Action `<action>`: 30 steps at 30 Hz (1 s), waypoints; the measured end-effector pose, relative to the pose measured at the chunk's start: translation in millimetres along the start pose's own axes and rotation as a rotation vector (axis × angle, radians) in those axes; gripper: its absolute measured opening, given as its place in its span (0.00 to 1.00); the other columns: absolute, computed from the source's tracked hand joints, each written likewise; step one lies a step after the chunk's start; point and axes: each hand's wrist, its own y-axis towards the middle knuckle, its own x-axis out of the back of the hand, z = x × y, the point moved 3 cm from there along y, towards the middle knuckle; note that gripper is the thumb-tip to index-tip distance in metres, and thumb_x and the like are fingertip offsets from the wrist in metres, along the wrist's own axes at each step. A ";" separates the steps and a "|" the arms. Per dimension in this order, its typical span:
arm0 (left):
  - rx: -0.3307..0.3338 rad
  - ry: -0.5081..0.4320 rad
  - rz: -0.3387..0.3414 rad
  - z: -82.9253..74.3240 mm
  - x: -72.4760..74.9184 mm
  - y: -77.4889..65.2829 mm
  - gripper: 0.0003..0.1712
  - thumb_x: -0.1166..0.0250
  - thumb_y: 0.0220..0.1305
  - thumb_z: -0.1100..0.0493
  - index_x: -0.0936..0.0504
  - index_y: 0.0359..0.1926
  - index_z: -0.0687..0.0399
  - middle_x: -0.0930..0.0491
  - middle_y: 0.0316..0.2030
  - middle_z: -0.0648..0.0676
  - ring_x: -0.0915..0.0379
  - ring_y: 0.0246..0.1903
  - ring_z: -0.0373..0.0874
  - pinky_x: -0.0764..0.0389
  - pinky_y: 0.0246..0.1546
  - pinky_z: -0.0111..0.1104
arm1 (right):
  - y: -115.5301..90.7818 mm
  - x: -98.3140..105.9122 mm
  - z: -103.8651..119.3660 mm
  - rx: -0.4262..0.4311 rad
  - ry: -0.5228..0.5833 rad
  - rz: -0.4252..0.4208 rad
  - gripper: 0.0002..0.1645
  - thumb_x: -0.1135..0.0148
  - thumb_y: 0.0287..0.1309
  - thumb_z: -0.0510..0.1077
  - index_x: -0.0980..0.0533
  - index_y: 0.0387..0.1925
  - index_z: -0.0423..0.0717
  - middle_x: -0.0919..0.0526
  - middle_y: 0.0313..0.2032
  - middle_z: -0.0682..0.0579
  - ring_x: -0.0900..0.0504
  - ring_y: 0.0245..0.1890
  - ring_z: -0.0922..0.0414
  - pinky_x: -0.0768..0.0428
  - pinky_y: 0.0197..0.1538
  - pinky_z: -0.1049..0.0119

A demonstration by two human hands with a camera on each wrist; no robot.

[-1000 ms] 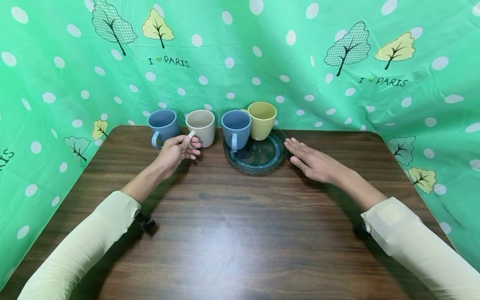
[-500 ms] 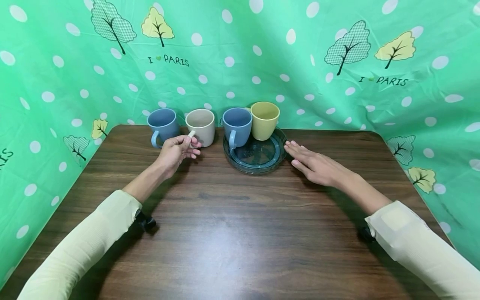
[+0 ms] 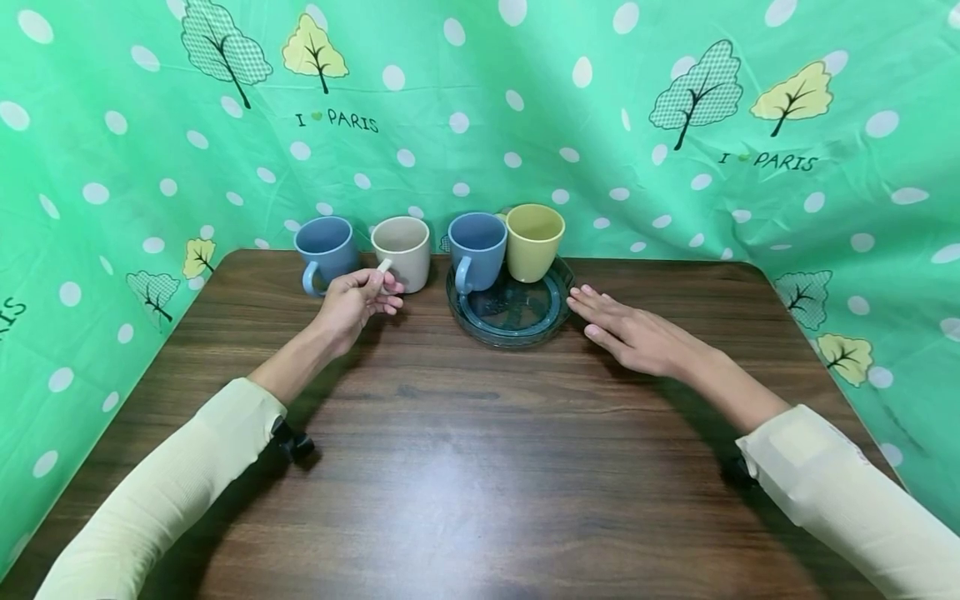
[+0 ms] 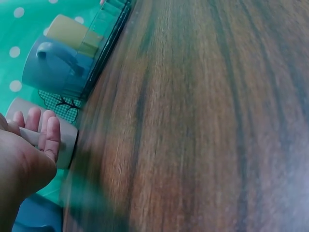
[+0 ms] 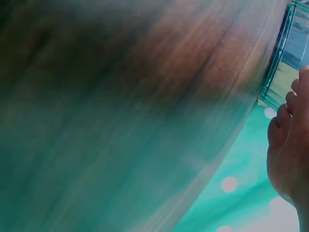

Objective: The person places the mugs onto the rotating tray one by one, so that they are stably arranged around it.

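On the desk (image 3: 480, 433), the left grip (image 3: 347, 310) pinches the white cup (image 3: 410, 257) by its handle (image 3: 384, 266), likely because it sticks out nearby, while the straight, empty right grip (image 3: 633, 335) seems to touch the glass dish (image 3: 510, 338).

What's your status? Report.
Left hand pinching beige mug by handle. Right hand at glass dish, contact unclear. Blue mug, yellow mug inside dish, possibly crowding it.
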 end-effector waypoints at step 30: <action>-0.100 -0.077 -0.031 -11.2 -8.2 -15.4 0.17 0.48 0.91 0.58 0.16 0.43 0.58 0.09 0.42 0.52 0.11 0.36 0.40 0.09 0.45 0.29 | -5.8 -3.0 10.5 0.059 -0.012 -0.018 0.35 0.48 0.91 0.53 0.39 0.90 0.55 0.42 0.91 0.54 0.44 0.92 0.48 0.38 0.89 0.38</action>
